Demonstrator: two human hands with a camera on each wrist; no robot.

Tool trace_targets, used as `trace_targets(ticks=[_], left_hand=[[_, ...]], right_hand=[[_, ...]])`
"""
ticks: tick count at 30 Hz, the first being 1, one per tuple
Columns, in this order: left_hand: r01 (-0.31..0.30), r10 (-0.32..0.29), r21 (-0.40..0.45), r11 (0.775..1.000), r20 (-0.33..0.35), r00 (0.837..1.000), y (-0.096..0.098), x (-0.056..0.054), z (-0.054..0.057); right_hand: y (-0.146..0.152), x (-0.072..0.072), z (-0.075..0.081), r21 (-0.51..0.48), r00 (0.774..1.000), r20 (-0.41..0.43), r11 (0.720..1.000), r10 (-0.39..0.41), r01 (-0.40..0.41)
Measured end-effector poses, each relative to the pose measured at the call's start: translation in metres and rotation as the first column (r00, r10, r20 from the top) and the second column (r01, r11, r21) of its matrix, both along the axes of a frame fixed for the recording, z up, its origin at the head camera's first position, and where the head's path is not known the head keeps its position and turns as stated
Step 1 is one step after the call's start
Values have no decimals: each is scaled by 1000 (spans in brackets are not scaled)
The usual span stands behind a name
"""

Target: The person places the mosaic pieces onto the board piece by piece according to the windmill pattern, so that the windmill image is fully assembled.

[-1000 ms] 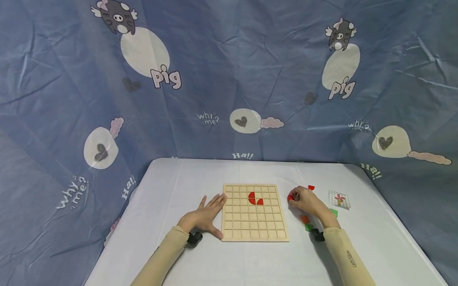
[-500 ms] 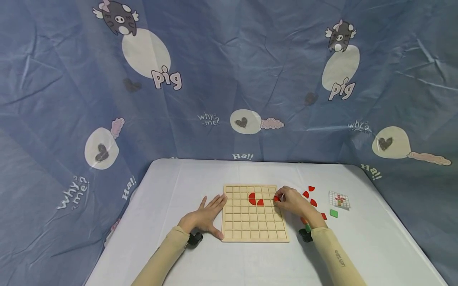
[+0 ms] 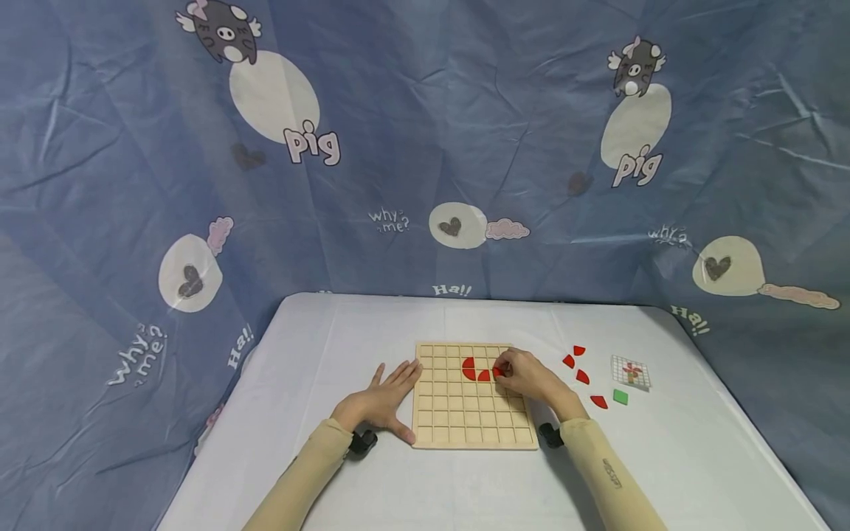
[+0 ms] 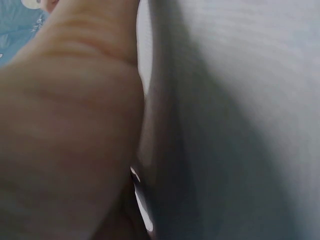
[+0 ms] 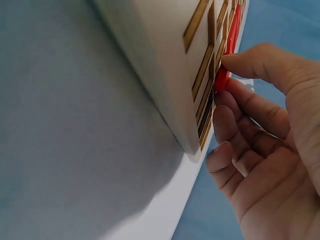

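Setting a flat red piece (image 3: 497, 373) into a pale wooden gridded board (image 3: 465, 413) appears to be the step in hand. The right hand (image 3: 527, 375) pinches the piece at the grid, beside three red quarter-circles (image 3: 468, 375); the left hand (image 3: 380, 404), fingers spread, rests at the board's left edge. Next, alignment within one cell is probably required. The right wrist view exposes the thumb's grip; only the head view includes the white gridded picture card (image 3: 631, 372).

Blue cloth (image 3: 372, 96) reads "pig", "why me?" and "Ha!!"; right sleeve (image 3: 600, 461), seemingly "LetsSlim".
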State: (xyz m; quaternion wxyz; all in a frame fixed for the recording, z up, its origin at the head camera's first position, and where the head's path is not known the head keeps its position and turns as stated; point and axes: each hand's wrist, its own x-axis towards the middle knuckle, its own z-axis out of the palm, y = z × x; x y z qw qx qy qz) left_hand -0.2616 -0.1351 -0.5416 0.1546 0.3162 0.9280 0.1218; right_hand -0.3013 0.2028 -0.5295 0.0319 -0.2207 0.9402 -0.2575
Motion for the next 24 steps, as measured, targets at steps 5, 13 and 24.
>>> trace_targets(ticks=[5, 13, 24], left_hand=[[-2, 2, -4, 1000, 3, 1000, 1, 0, 1], [-7, 7, -6, 1000, 9, 1000, 1, 0, 3], [-13, 13, -1, 1000, 18, 1000, 2, 0, 4]], right_hand=[[-2, -1, 1, -1, 1000, 17, 1000, 7, -7], [1, -2, 2, 2, 998, 0, 998, 55, -55], [2, 3, 4, -21, 998, -1, 997, 69, -69]])
